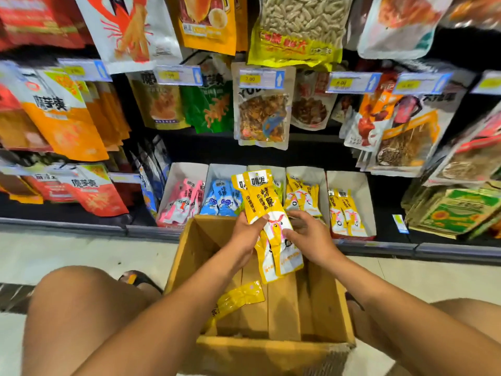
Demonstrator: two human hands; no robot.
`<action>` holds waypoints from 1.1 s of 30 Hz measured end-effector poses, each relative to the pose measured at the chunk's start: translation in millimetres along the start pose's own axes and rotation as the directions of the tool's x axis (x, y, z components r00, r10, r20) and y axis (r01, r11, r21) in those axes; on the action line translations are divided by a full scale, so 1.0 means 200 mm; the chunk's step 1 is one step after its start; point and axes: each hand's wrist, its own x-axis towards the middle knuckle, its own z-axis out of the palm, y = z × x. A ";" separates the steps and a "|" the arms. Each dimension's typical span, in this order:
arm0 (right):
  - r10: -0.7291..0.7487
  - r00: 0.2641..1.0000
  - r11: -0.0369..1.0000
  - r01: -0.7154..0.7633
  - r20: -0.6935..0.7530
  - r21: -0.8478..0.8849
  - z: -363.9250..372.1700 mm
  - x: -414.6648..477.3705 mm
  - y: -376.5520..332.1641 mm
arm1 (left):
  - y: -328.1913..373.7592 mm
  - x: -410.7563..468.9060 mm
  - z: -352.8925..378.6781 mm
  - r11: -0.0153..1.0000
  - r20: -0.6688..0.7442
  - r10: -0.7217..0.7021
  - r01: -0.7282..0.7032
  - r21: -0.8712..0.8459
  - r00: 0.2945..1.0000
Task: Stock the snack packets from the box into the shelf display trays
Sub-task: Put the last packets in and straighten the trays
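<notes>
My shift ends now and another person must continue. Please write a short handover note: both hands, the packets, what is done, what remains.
Left hand: grips a bundle of yellow packets above the box.
Right hand: pinches the same bundle lower down.
Done: the shelf trays already hold pink, blue and yellow packets.
Left: place the bundle, probably in a yellow tray; one loose packet lies in the box.

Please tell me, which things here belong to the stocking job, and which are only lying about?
Job: yellow packets, held by left hand and right hand; cardboard box; loose packet in it; display trays.
Lying about: hanging snack bags; price tags; green packs at right.
</notes>
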 end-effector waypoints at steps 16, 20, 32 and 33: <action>0.460 0.881 0.877 -0.432 -0.112 0.209 -0.71 0.37 0.57 | -0.19 0.34 0.48 0.981 0.098 -0.146 0.131 0.143 0.984; 0.508 0.851 0.859 -0.489 -0.132 0.151 -0.82 0.54 0.85 | -0.29 0.46 0.52 0.978 0.052 -0.089 0.077 0.192 0.995; 0.509 0.833 0.683 -0.544 -0.216 -0.487 -0.73 1.12 1.32 | -0.50 0.82 0.58 0.973 0.028 -0.025 0.018 0.232 0.999; 0.553 0.804 0.741 -0.595 -0.219 -0.312 -0.70 1.16 1.40 | -0.51 0.84 0.58 0.975 0.020 -0.031 0.026 0.222 0.999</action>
